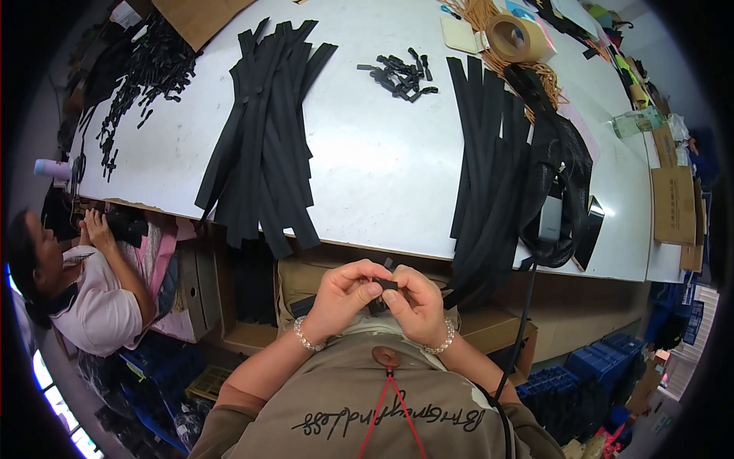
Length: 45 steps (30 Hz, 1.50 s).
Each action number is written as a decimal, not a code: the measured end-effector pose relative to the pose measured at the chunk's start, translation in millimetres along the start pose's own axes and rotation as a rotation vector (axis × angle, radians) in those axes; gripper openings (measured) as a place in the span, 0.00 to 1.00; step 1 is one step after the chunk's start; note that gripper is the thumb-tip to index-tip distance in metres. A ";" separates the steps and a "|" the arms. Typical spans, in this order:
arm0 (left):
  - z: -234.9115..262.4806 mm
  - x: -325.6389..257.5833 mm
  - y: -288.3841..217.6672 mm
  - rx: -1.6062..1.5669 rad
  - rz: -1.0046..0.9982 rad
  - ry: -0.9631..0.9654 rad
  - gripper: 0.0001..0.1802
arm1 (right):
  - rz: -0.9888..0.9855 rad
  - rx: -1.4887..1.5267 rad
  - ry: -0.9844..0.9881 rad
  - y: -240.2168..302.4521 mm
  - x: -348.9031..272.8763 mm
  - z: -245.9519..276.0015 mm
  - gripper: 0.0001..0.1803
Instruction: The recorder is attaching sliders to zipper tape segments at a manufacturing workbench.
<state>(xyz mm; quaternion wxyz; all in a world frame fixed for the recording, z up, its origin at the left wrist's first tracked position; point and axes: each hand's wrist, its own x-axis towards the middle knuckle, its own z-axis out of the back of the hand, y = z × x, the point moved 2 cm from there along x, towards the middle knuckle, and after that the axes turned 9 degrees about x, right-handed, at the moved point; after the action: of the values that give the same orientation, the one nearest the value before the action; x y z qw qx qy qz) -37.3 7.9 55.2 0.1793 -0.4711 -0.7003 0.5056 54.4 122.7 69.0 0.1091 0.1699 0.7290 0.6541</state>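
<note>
Head view: small black piece (388, 284), one, in work before the wearer's brown shirt (352, 390).
Left hand (348, 294): thumb and fingers pinching the piece. Right hand (419, 306): likewise pinching, thumb against the same piece. Location of piece: between the fingertips, off the near edge of the white table (375, 183); whether strap end, fitting or both joined, I cannot tell from my station. Table stock: left webbing bundle (264, 138), black; right webbing bundle (482, 168), black; between them, a cluster of black plastic fittings (401, 76). Step, by my judgement: close two-handed working of a single piece. Next move, as I would call it: steady the piece with one pinch, then adjust with the other, gently, keeping the fingertips aligned.
</note>
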 end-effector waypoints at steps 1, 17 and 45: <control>-0.8 0.0 -0.8 0.014 -0.026 0.016 0.08 | 0.000 0.000 -0.002 2.2 1.4 0.0 0.04; 0.0 -5.5 -5.0 0.026 -0.131 -0.054 0.10 | 0.189 -0.235 0.057 9.7 6.9 0.2 0.06; -6.8 -7.9 2.0 -0.168 0.157 -0.132 0.10 | 0.039 -0.205 0.192 17.0 19.0 8.1 0.07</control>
<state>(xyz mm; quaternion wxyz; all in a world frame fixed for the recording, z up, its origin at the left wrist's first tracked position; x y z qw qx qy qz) -27.5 5.1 58.2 0.0527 -0.5036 -0.7113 0.4875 41.8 139.0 86.1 0.0431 0.1084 0.6620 0.7403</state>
